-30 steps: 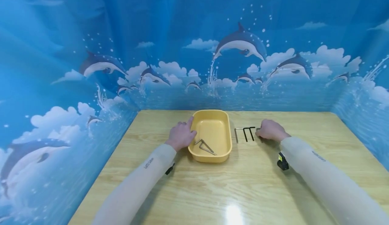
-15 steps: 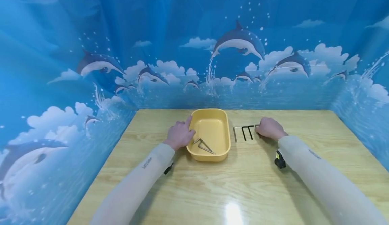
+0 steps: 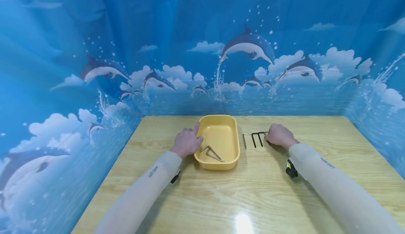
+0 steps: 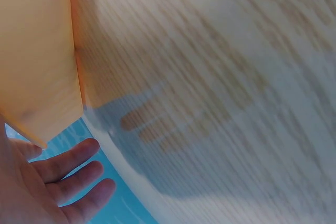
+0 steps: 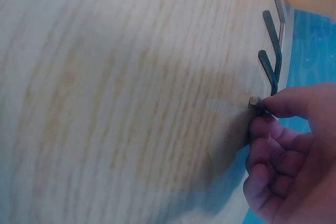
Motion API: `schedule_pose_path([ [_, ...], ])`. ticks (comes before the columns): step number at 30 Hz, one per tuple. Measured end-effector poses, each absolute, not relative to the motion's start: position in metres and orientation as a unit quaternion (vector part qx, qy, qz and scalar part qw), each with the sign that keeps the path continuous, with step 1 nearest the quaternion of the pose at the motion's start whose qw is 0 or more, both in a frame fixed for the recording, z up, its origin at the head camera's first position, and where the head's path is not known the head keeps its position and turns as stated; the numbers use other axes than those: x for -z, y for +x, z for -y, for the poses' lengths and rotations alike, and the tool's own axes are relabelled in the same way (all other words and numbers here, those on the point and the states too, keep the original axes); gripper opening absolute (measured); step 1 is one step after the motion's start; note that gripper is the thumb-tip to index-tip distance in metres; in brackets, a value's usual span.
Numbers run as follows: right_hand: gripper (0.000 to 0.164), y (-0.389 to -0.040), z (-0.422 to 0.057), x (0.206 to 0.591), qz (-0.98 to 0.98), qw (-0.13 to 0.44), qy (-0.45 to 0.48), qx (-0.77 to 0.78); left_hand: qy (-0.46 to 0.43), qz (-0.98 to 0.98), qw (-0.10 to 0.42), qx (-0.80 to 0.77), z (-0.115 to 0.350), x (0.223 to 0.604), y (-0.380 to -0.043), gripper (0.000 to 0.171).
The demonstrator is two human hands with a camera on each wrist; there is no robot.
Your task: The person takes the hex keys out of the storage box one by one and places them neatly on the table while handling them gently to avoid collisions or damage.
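Observation:
A yellow tray (image 3: 216, 166) stands on the wooden table, holding a couple of metal hex keys (image 3: 213, 154) near its front left. At the tray's left rim, my left hand (image 3: 186, 142) touches it with an extended index finger and the thumb; its other fingers spread loosely in the left wrist view. To the right, a silvery hex key (image 3: 244, 141) and two black hex keys (image 3: 254, 141) lie in a row, short arms lined up. My right hand (image 3: 278, 134) pinches another hex key (image 5: 255, 100) between thumb and finger at the row's right end. That key is mostly hidden by the fingers.
The light wooden table (image 3: 202, 199) runs back to a blue curtain (image 3: 177, 23) printed with dolphins and clouds, which also hangs along both sides. A bright reflection shows near the table's front.
My right hand has shifted slightly left, bringing its hex key up close to the nearest black one. The left hand stays at the tray rim.

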State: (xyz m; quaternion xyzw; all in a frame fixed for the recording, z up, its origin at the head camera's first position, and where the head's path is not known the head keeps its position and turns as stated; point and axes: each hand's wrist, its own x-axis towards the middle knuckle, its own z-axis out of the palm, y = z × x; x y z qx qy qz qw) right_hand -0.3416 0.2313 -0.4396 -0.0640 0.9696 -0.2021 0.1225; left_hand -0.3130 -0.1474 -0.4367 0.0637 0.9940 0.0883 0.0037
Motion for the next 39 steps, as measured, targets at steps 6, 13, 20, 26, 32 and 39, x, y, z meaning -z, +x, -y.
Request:
schedule_pose_path([
  [6,0.041,-0.34,-0.229,0.442,-0.97,0.125,-0.058,0.2,0.059,-0.994,0.011,-0.089,0.149,0.438,-0.312,0.07],
  [13,0.047,-0.341,-0.23,0.44,-0.975,0.127,-0.055,0.177,0.062,-0.994,0.005,-0.094,0.149,0.438,-0.312,0.07],
  [20,0.049,-0.334,-0.224,0.426,-0.979,0.121,-0.059,0.154,0.067,-0.994,0.004,-0.09,0.147,0.436,-0.314,0.069],
  [26,0.048,-0.326,-0.195,0.4,-0.979,0.091,-0.095,0.157,0.07,-0.993,-0.001,-0.091,0.145,0.434,-0.317,0.069],
  [32,0.046,-0.318,-0.156,0.379,-0.968,0.103,-0.136,0.183,0.066,-0.994,0.003,-0.085,0.146,0.433,-0.316,0.069],
  [39,0.048,-0.312,-0.111,0.363,-0.955,0.132,-0.198,0.175,0.061,-0.994,0.008,-0.087,0.148,0.437,-0.311,0.069],
])
